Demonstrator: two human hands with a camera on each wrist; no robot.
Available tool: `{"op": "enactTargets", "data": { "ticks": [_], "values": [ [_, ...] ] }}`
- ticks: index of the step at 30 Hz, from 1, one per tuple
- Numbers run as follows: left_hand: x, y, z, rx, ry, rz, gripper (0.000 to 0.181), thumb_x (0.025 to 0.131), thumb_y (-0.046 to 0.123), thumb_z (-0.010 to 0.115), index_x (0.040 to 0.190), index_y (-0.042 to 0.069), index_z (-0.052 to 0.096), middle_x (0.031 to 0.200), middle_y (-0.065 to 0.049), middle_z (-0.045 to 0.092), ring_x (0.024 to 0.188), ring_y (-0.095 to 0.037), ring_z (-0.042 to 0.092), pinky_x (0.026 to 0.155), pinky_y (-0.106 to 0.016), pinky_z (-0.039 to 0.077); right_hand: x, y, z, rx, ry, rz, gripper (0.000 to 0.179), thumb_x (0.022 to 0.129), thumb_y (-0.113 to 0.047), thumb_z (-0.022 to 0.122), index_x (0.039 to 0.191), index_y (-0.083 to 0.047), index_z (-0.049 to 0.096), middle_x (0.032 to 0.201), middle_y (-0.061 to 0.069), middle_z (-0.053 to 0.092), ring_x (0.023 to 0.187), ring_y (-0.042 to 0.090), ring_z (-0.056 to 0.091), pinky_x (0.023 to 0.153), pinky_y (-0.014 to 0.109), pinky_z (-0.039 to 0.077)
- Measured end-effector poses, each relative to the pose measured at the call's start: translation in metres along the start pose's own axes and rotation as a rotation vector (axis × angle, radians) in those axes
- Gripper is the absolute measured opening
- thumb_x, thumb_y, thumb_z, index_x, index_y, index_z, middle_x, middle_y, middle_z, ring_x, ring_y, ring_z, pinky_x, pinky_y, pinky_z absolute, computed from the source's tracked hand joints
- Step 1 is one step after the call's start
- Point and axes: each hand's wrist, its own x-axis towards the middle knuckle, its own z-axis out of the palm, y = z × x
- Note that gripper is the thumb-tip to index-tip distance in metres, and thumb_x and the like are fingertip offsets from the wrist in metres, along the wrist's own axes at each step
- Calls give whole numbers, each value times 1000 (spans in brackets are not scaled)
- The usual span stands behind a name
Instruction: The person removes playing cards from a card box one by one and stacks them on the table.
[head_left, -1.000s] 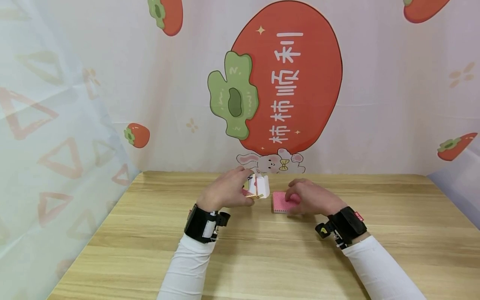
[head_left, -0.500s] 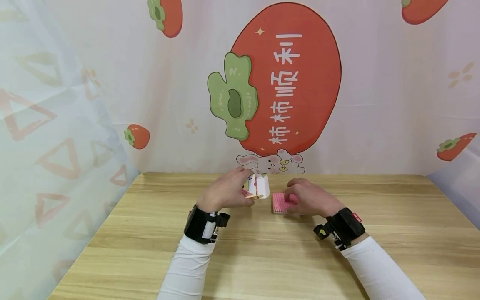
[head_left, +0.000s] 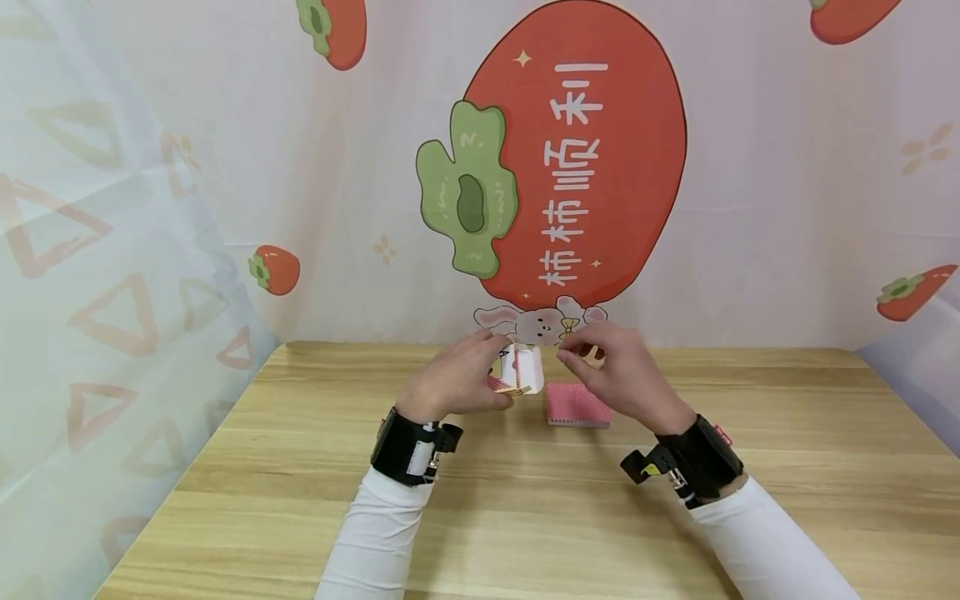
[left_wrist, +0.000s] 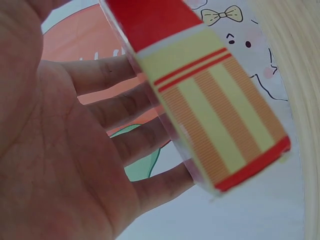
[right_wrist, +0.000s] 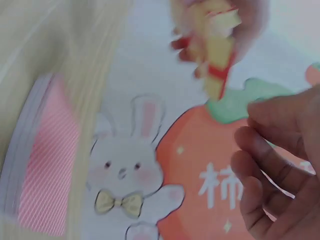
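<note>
My left hand (head_left: 453,379) grips a small playing-card box (head_left: 528,371) above the table, its white flap folded out to the right. In the left wrist view the card box (left_wrist: 215,115) shows red, cream and orange stripes, with the fingers behind its side. A deck of playing cards (head_left: 579,406), pink-patterned back up, lies stacked on the tabletop just right of and below the box. Over the deck's far right side hovers my right hand (head_left: 622,371). Its thumb and fingers are loosely bent with nothing between them, pointing toward the box's flap.
The wooden table (head_left: 480,517) ends at a hanging backdrop cloth (head_left: 772,208) printed with persimmons and a rabbit, close behind both hands. Each wrist wears a black strap with a small camera (head_left: 641,467).
My right hand has let go of the deck and risen up and away from it, toward the flap. The deck stays put; my left hand and the box barely move.
</note>
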Motion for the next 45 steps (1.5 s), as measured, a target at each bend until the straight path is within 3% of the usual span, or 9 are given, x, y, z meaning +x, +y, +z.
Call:
{"op": "enactTargets", "data": {
  "ticks": [3, 12, 16, 23, 32, 37, 45],
  "values": [
    [1, 1, 0, 0, 0, 6, 70, 68, 37, 73, 129, 15, 48, 116, 3, 50, 101, -13, 46, 88, -28, 38, 2, -10, -1, 75, 37, -12, 12, 86, -32, 62, 90, -22, 68, 79, -16, 57, 72, 7, 49, 62, 28, 41],
    [3, 5, 1, 56, 5, 35, 73, 67, 41, 74, 129, 14, 48, 121, 1, 52, 104, -13, 49, 87, -29, 39, 1, -23, 12, 120, -59, -31, 10, 85, -26, 64, 89, -20, 69, 81, -15, 57, 75, 6, 49, 61, 31, 42],
    [4, 6, 2, 62, 27, 61, 71, 66, 41, 75, 126, 15, 48, 123, 0, 51, 107, -14, 49, 86, -30, 40, -1, -24, 16, 124, -84, 57, 6, 82, -24, 67, 87, -21, 69, 79, -15, 57, 73, 6, 50, 62, 27, 41],
    [5, 11, 3, 45, 56, 108, 65, 63, 38, 78, 119, 16, 52, 103, 6, 52, 90, -10, 46, 76, -25, 40, -3, -24, 20, 176, -113, 248, 9, 79, -33, 69, 78, -25, 65, 73, -10, 58, 66, 12, 52, 58, 28, 43],
    [6, 18, 5, 43, 61, 138, 65, 59, 35, 80, 115, 16, 54, 100, 7, 50, 87, -8, 46, 72, -23, 38, -5, -24, 25, 185, -135, 409, 20, 74, -31, 72, 68, -18, 59, 65, -4, 57, 59, 15, 52, 52, 29, 42],
    [6, 20, 4, 42, 74, 161, 64, 59, 34, 79, 115, 16, 55, 100, 6, 51, 88, -7, 45, 73, -23, 38, -6, -26, 26, 122, -147, 462, 24, 74, -31, 72, 63, -16, 57, 61, -4, 55, 57, 14, 51, 50, 30, 40],
    [6, 20, 4, 37, 78, 156, 66, 59, 35, 80, 116, 15, 54, 102, 4, 52, 87, -8, 45, 73, -24, 39, -5, -27, 27, 90, -162, 476, 23, 75, -32, 71, 63, -17, 58, 60, -5, 55, 56, 14, 51, 50, 30, 39]
  ]
}}
